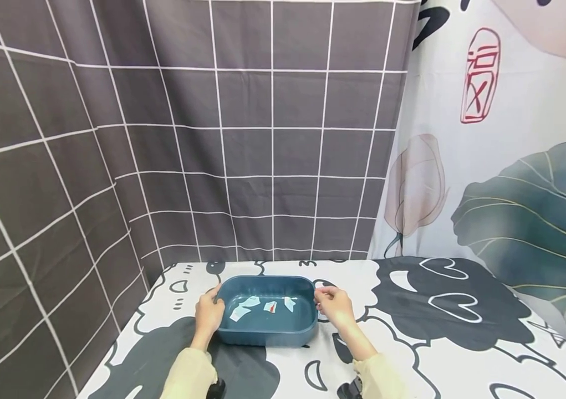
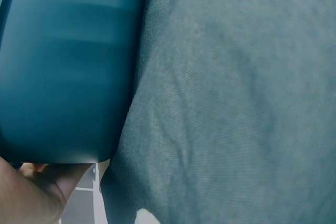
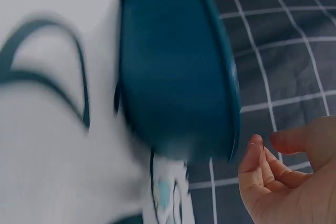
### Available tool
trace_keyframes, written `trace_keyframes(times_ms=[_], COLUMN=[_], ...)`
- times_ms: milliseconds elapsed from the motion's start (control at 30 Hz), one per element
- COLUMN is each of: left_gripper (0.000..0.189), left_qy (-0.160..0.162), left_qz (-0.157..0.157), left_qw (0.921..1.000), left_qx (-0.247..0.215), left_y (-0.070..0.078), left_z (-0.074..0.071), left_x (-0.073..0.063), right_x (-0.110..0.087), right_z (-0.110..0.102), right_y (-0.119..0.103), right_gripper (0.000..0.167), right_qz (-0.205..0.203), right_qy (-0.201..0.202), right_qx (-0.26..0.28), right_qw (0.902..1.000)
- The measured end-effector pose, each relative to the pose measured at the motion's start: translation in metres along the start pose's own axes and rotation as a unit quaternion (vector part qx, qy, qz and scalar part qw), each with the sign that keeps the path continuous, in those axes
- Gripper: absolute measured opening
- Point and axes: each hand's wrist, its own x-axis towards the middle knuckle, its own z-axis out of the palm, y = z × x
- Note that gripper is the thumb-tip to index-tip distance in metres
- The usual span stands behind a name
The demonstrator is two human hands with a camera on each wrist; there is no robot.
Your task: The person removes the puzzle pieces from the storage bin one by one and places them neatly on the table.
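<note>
A dark teal rectangular plastic basin [image 1: 265, 338] with rounded corners stands on the patterned cloth in front of me. Several small pale torn pieces, which look like paper [image 1: 240, 313], lie on its floor; one piece [image 1: 270, 306] has a red mark. My left hand [image 1: 209, 315] holds the basin's left end, its thumb by the rim; the left wrist view shows that hand [image 2: 39, 192] against the end wall. Beside the right rim is my right hand [image 1: 334, 305]. In the right wrist view its fingers [image 3: 253, 163] are loosely bent, apart from the basin, holding nothing visible.
A white cloth with black cartoon prints [image 1: 442, 366] covers the surface. Behind and to the left hangs a dark grey curtain [image 1: 248, 149] with a white grid. A pale curtain with leaf and flower prints [image 1: 527, 221] hangs at the right.
</note>
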Motion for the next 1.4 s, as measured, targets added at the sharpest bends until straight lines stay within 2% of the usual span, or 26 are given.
trace_keyframes(times_ms=[167, 333, 467, 633, 800, 967, 1133, 1233, 1400], left_gripper=[0.047, 0.048, 0.047, 0.048, 0.047, 0.047, 0.047, 0.047, 0.046], left_qy=[-0.007, -0.002, -0.002, -0.002, 0.003, 0.005, 0.004, 0.007, 0.004], left_qz=[-0.006, -0.009, -0.014, -0.016, -0.014, -0.015, -0.013, -0.011, -0.005], left_qw=[0.9999, 0.9998, 0.9998, 0.9998, 0.9999, 0.9998, 0.9998, 0.9999, 1.0], left_qx=[0.014, 0.016, 0.016, 0.009, 0.01, 0.01, 0.012, 0.008, 0.002], left_y=[-0.003, -0.007, -0.006, -0.002, -0.003, -0.004, -0.006, -0.005, -0.005], left_z=[0.004, 0.004, 0.002, 0.004, 0.005, 0.004, 0.005, 0.008, 0.014], left_x=[0.0, 0.0, 0.0, 0.002, 0.0, -0.002, 0.003, 0.003, -0.003], right_x=[-0.009, -0.017, -0.02, -0.02, -0.016, -0.01, 0.0, 0.007, 0.01], right_z=[0.02, 0.046, 0.067, 0.09, 0.107, 0.119, 0.131, 0.132, 0.133], right_y=[-0.009, -0.009, -0.007, -0.012, -0.018, -0.02, -0.022, -0.018, -0.006], right_gripper=[0.022, 0.02, 0.017, 0.015, 0.019, 0.025, 0.032, 0.034, 0.033], right_qz=[-0.042, -0.104, -0.16, -0.202, -0.203, -0.188, -0.145, -0.117, -0.114], right_qy=[-0.027, -0.054, -0.07, -0.103, -0.153, -0.187, -0.202, -0.197, -0.178], right_qx=[0.009, -0.041, -0.108, -0.172, -0.189, -0.191, -0.158, -0.148, -0.172], right_qw=[0.9987, 0.9923, 0.9787, 0.9586, 0.9485, 0.945, 0.9558, 0.9622, 0.962])
